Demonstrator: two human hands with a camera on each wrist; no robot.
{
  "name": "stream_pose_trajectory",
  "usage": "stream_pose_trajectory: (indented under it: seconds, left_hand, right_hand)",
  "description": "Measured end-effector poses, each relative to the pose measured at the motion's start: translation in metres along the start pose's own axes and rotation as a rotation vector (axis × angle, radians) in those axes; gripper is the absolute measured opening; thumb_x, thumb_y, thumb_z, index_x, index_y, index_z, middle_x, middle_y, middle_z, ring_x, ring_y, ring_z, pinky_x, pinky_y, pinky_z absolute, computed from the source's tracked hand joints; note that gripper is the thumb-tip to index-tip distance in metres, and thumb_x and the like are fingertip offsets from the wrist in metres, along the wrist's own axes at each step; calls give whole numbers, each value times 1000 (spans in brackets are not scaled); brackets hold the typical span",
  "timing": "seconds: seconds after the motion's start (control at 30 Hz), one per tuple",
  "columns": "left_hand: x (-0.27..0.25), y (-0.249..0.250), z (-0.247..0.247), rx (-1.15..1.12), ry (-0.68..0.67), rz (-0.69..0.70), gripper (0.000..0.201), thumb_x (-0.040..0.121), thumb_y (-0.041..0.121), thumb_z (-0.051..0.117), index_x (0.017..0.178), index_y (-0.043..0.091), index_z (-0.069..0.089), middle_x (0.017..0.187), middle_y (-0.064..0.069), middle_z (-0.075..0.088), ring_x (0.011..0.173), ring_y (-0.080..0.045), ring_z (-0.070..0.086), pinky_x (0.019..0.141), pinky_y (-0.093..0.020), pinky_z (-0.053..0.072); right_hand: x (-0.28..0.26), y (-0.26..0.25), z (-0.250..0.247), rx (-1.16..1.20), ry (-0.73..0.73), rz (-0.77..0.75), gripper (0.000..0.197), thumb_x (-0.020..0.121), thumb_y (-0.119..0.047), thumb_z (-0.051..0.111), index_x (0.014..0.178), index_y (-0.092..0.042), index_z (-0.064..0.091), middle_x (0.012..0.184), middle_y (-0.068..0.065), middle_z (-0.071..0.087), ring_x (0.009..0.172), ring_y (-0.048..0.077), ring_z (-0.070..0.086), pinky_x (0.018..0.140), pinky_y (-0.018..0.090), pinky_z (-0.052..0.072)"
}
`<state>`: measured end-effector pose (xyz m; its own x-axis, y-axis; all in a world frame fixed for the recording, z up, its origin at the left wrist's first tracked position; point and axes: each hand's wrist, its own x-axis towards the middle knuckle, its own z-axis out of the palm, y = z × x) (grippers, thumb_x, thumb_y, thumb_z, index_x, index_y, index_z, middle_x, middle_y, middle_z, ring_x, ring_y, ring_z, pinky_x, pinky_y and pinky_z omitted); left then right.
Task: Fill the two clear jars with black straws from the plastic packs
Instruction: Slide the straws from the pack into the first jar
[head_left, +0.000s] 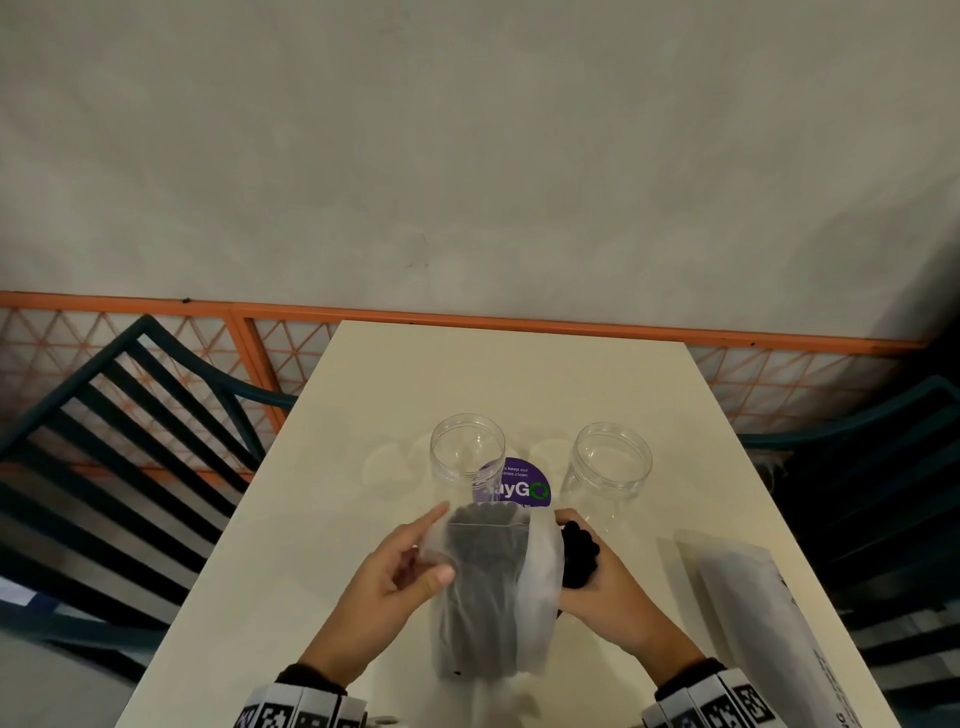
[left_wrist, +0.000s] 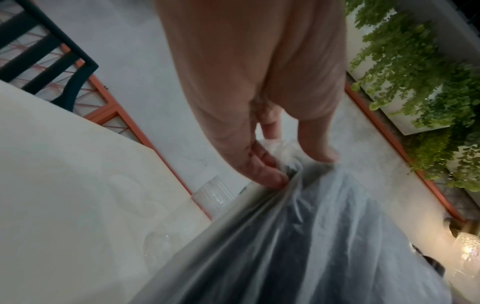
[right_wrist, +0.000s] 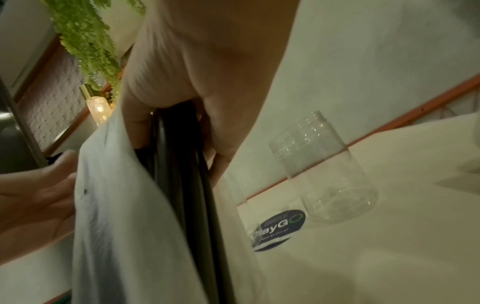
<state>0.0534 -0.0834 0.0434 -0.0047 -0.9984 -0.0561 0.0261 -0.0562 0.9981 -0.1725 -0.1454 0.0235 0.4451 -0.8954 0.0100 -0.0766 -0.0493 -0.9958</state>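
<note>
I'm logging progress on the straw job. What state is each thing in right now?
Left jar: upright, empty, no lid.
Right jar: upright, empty, no lid.
Plastic pack: open, held up, straws inside.
Bunch of black straws: outside the pack, gripped.
Second pack: lying flat on the table.
Left hand: pinching the pack.
Right hand: gripping the straws.

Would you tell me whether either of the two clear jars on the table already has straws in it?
No, the left jar and the right jar both stand empty, while the right hand grips a bundle of black straws beside the plastic pack.
</note>
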Motion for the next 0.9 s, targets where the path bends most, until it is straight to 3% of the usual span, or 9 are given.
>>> stream_pose_trajectory:
  seconds: [0.1, 0.2, 0.37, 0.43, 0.5, 0.63, 0.7, 0.8, 0.9]
  left_hand:
    - [4, 0, -4, 28, 113, 16, 18, 66, 9, 76, 82, 18, 73, 85, -7, 70, 83, -20, 66, 74, -23, 52]
    - [8, -5, -1, 66, 231, 30, 11, 69, 7, 73, 63, 6, 64, 70, -12, 61, 70, -24, 59, 71, -34, 50]
    - [8, -13, 10, 25, 305, 27, 28, 79, 23, 66, 76, 0, 51, 82, -31, 57, 70, -30, 54, 71, -39, 44]
    - [8, -12, 13, 38, 283, 26, 18, 86, 19, 59, 82, 4, 50, 89, -25, 56, 80, -33, 55, 76, -36, 45]
    - [7, -7, 14, 32, 224, 22, 4, 89, 7, 51, 87, 4, 50, 94, -13, 51, 89, -25, 51, 77, -18, 45]
    - [2, 4, 1, 12, 5, 34, 43, 78, 14, 69, 116, 29, 56, 103, 6, 61, 93, -9, 61, 84, -16, 48]
    - [3, 4, -5, 164, 59, 91, 41, 68, 30, 77, 106, 37, 65, 102, 10, 64, 93, -4, 61, 83, -14, 47]
    - [7, -1, -4, 292, 277, 170, 19, 55, 46, 70, 69, 33, 71, 89, 17, 65, 80, -3, 59, 65, -7, 41]
    - [6, -7, 1, 251, 299, 180, 13, 74, 16, 71, 65, 24, 67, 78, 3, 69, 66, -8, 59, 62, -17, 47]
  right_hand:
    - [0, -6, 1, -2, -52, -10, 57, 68, -5, 75, 120, -16, 54, 112, -7, 65, 106, 9, 60, 86, 15, 47]
    - [2, -9, 6, 7, -42, -10, 62, 62, -15, 77, 120, -17, 55, 115, -7, 65, 109, 10, 60, 87, 16, 47]
    - [2, -11, 14, -17, 7, -21, 56, 62, -8, 77, 113, -21, 58, 108, -10, 68, 104, 10, 62, 82, 18, 50]
    - [4, -9, 16, -68, 33, -26, 58, 63, -4, 78, 113, -24, 59, 107, -8, 68, 105, 12, 62, 85, 21, 51]
    - [5, -7, 17, -96, 54, -24, 59, 63, -5, 79, 115, -24, 59, 108, -5, 68, 106, 12, 62, 86, 22, 51]
    - [6, -10, 12, -118, 85, -30, 52, 58, -12, 81, 102, -26, 58, 99, -10, 62, 96, 10, 62, 79, 21, 50]
    - [7, -10, 9, -109, 79, -34, 57, 57, -10, 82, 105, -23, 53, 107, -3, 57, 97, 10, 60, 79, 21, 50]
    - [11, -11, 10, -126, 42, -9, 72, 57, -21, 86, 118, -31, 47, 124, -1, 50, 110, 15, 57, 90, 28, 51]
    - [14, -11, 14, -100, -21, 38, 65, 62, -30, 83, 119, -30, 51, 121, 1, 57, 111, 10, 58, 97, 27, 48]
